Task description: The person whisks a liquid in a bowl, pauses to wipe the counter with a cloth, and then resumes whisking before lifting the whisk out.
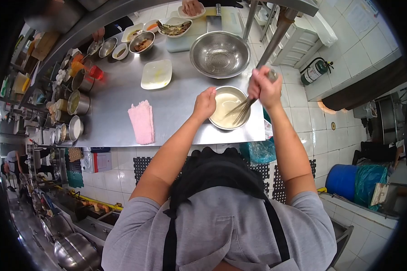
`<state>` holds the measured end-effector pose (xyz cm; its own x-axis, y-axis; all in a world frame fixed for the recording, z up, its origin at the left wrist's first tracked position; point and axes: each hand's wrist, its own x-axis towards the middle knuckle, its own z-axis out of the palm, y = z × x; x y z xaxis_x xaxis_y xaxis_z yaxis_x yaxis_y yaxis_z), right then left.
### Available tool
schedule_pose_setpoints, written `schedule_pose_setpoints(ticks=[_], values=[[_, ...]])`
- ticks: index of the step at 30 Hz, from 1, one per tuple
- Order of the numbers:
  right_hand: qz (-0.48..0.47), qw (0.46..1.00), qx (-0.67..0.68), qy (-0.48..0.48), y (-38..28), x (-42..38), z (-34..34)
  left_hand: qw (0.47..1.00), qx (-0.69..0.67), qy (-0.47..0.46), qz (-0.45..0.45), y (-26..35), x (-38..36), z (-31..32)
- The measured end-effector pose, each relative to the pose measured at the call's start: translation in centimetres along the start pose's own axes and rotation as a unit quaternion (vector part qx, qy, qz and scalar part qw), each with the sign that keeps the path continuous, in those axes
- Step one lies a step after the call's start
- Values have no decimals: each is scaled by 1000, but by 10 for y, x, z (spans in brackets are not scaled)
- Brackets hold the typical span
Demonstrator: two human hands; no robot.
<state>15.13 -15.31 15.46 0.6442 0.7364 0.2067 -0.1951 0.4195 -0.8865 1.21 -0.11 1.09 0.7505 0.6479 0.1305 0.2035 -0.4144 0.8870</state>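
A metal bowl (214, 125) with a smooth, cream-coloured batter (226, 105) stands near the front right of the steel table. My left hand (205, 105) grips its left rim, thumb along the edge. In my right hand (265, 86), fingers wrapped round the handle, is a wire whisk (244, 109). It tilts down to the left, its wires dipping into the batter. Right behind the bowl sits a large steel colander (220, 55), with nothing in it that I can see.
A pink cloth (141, 123) and a square white plate (157, 74) with yellow smears lie on the steel table (108, 113). Farther back are a dish of fish (174, 27), small bowls and a co-worker's hand (191, 7). Pots (78, 103) line the left side; a metal post (276, 38) rises at right.
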Motion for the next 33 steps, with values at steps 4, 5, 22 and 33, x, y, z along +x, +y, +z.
schedule_pose_setpoints(ticks=[4, 5, 22, 33], values=[[-134, 979, 18, 152, 23, 4, 9, 1000, 5, -2, -2, 4, 2, 1], [-122, 981, 72, 131, 33, -3, 13, 1000, 6, -4, -14, 7, 1, 0], [-49, 996, -45, 57, 7, -5, -7, 999, 31, 3, 8, 4, 2, -2], [-72, 992, -34, 100, 14, 12, 10, 1000, 14, 13, 5, -1, 2, -1]])
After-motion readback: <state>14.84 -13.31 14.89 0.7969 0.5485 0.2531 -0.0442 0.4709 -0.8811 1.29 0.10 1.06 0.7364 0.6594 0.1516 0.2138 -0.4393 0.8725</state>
